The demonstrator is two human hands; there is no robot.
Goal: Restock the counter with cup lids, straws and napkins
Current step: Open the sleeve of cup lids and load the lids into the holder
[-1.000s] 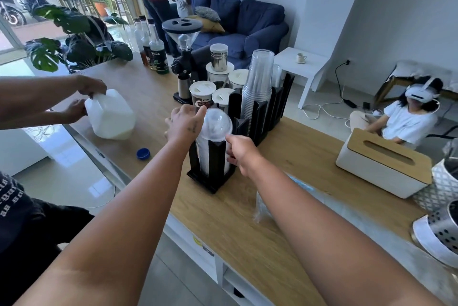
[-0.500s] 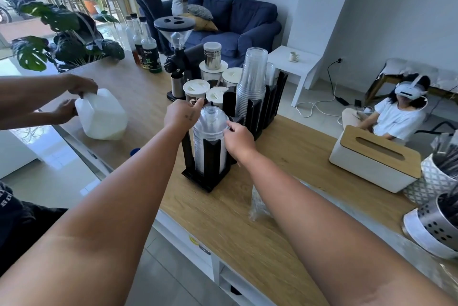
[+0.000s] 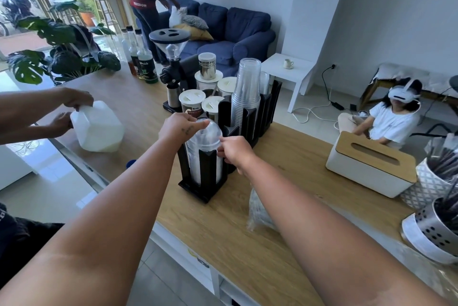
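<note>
A stack of clear dome cup lids (image 3: 207,149) stands in the front slot of a black slotted holder (image 3: 198,190) on the wooden counter (image 3: 223,236). My left hand (image 3: 179,129) curls over the top lid from the left. My right hand (image 3: 231,150) grips the upper right side of the stack, index finger on the top lid's rim. A crumpled clear plastic bag (image 3: 257,209) lies on the counter, partly hidden under my right forearm. At the right stand a white napkin box with a wooden lid (image 3: 371,169) and two pots of dark straws (image 3: 433,181) (image 3: 438,231).
Tall clear cups (image 3: 246,97) fill the holder's rear slots, with lidded canisters (image 3: 192,103), a coffee grinder (image 3: 169,57) and syrup bottles (image 3: 146,62) behind. Another person's hands hold a white jug (image 3: 98,127) at the left. Two more people are near the sofa and on the floor.
My right hand has risen from the holder's side to the top rim of the lid stack. My left hand stays on top. The other person's hands shifted a little on the jug.
</note>
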